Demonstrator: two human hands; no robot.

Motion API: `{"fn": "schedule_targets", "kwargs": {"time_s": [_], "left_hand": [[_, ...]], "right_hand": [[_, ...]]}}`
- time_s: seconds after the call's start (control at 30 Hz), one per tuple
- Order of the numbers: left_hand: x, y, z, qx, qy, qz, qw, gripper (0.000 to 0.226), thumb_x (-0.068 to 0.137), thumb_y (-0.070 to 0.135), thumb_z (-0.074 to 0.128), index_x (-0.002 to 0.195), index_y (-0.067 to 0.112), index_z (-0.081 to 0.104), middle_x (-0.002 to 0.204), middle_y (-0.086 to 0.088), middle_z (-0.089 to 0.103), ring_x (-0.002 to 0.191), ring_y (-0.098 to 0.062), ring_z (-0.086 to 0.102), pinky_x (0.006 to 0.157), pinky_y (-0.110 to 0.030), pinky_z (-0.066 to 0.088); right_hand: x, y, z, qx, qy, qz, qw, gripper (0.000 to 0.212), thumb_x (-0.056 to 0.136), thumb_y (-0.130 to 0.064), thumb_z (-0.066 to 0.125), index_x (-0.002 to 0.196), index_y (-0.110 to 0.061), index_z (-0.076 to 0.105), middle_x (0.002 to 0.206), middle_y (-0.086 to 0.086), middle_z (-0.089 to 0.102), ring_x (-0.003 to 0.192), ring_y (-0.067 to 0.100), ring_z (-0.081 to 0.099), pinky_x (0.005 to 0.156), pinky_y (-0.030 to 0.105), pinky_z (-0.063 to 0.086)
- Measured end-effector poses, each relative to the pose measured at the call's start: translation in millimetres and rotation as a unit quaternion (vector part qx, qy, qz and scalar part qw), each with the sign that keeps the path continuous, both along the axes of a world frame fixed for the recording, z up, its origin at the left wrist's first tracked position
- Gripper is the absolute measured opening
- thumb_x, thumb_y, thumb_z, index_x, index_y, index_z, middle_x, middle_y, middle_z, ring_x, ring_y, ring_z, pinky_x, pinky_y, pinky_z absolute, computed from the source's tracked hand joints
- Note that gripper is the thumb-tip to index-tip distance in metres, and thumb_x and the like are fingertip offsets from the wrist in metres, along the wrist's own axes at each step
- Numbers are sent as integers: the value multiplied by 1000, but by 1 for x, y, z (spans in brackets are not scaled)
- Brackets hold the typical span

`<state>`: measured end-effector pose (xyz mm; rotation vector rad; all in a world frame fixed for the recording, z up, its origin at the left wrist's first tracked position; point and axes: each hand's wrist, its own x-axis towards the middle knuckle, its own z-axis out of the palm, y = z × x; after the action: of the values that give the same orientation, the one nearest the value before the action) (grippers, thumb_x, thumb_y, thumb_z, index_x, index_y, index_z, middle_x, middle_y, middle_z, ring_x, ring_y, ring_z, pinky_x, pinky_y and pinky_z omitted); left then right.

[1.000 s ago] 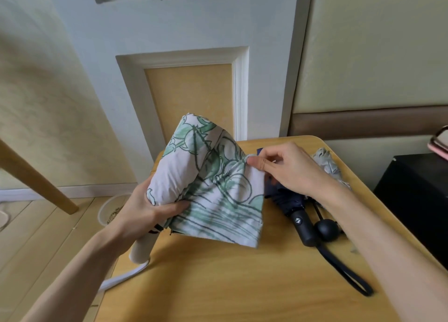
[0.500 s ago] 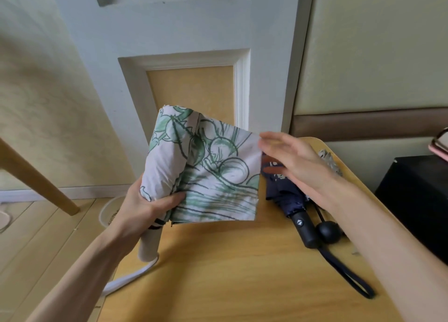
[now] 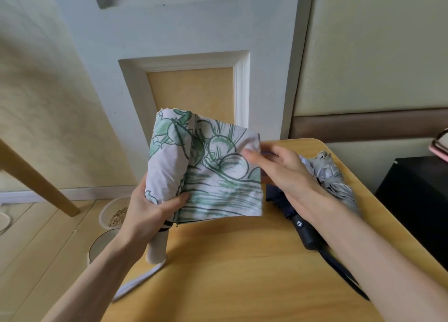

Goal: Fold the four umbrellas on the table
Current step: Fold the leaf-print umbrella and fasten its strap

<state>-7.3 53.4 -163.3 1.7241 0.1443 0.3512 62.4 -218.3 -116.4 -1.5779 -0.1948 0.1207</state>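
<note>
I hold a white umbrella with a green leaf print [image 3: 213, 176] upright above the wooden table [image 3: 242, 273]. My left hand [image 3: 150, 212] grips its rolled part just above the white handle [image 3: 157, 249]. My right hand [image 3: 278, 166] pinches the upper right corner of the loose canopy flap. A dark navy umbrella [image 3: 305, 232] with a black handle lies on the table under my right forearm. A grey umbrella [image 3: 337, 178] lies bunched behind it at the table's right edge.
A black cabinet [image 3: 417, 200] stands right of the table, with a pink object [image 3: 440, 147] on top. On the floor to the left are two round bowls [image 3: 114, 212] and a slanted wooden leg [image 3: 36, 178]. The wall stands close behind the table.
The umbrella has risen and turned more upright. My right hand let go of the flap's edge, opened, then took hold of its upper right corner.
</note>
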Motion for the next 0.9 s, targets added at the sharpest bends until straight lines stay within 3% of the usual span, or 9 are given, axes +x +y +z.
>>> {"fn": "schedule_targets", "kwargs": {"time_s": [0.1, 0.2, 0.27, 0.33, 0.37, 0.5, 0.63, 0.8, 0.9], "left_hand": [[4, -1, -2, -21, -11, 36, 999, 56, 75, 11, 95, 119, 32, 67, 99, 10, 79, 84, -9, 74, 67, -25, 56], [5, -4, -4, -36, -19, 58, 997, 53, 79, 10, 92, 120, 33, 67, 100, 11, 79, 86, -6, 74, 70, -27, 56], [5, -7, -6, -49, -19, 57, 997, 52, 80, 9, 90, 122, 30, 67, 101, 9, 79, 87, -8, 75, 69, -26, 56], [4, -9, -7, -56, -19, 55, 997, 56, 75, 14, 94, 121, 30, 67, 101, 8, 79, 86, -8, 75, 66, -23, 56], [4, -10, -6, -58, -20, 58, 996, 58, 72, 17, 95, 121, 30, 67, 100, 8, 79, 85, -7, 74, 65, -24, 56], [3, -10, -4, -64, -30, 74, 995, 63, 66, 22, 95, 122, 30, 67, 99, 8, 77, 80, -5, 73, 62, -25, 56], [3, -10, -7, -51, -30, 68, 996, 60, 73, 16, 96, 123, 31, 67, 102, 10, 79, 89, -9, 75, 73, -33, 57], [-1, -17, -8, 27, -42, 35, 998, 64, 77, 8, 92, 126, 39, 64, 108, 20, 76, 100, -3, 72, 81, -28, 57], [-2, -19, -8, 49, -39, 25, 998, 76, 76, 11, 94, 139, 36, 61, 119, 21, 74, 109, -2, 70, 88, -30, 56]], "right_hand": [[0, 0, -4, -44, -24, 2, 999, 15, 97, -18, 77, 111, -13, 77, 93, -2, 83, 86, 9, 78, 75, 21, 59], [-3, 10, -13, -43, -56, -82, 994, 10, 101, -17, 71, 105, -10, 77, 84, 0, 81, 62, 5, 70, 61, 23, 54], [-2, 13, -19, -41, -53, -86, 994, 14, 101, -30, 71, 108, -19, 77, 93, -5, 81, 81, 8, 75, 76, 28, 58], [-2, 14, -23, -32, 1, -8, 999, 25, 96, -41, 76, 117, -26, 75, 109, -11, 80, 107, 10, 74, 95, 31, 55], [-2, 15, -24, -29, 20, 20, 999, 28, 95, -37, 78, 120, -26, 75, 112, -10, 80, 111, 12, 73, 96, 31, 56], [-1, 12, -23, 12, 37, 25, 999, 19, 96, -11, 75, 115, -8, 77, 104, 2, 82, 99, 20, 77, 67, 22, 60], [-2, 6, -16, -57, -8, 91, 994, 28, 93, -35, 78, 117, -20, 77, 112, -10, 80, 109, 3, 73, 93, 17, 52], [-1, 4, -4, 21, -103, -54, 993, 15, 95, -33, 77, 107, -26, 75, 97, -9, 82, 93, 4, 76, 74, 11, 54], [4, -3, -1, -5, -139, -110, 984, 7, 97, -25, 76, 96, -19, 80, 92, -4, 82, 91, 10, 76, 83, 19, 56]]}}
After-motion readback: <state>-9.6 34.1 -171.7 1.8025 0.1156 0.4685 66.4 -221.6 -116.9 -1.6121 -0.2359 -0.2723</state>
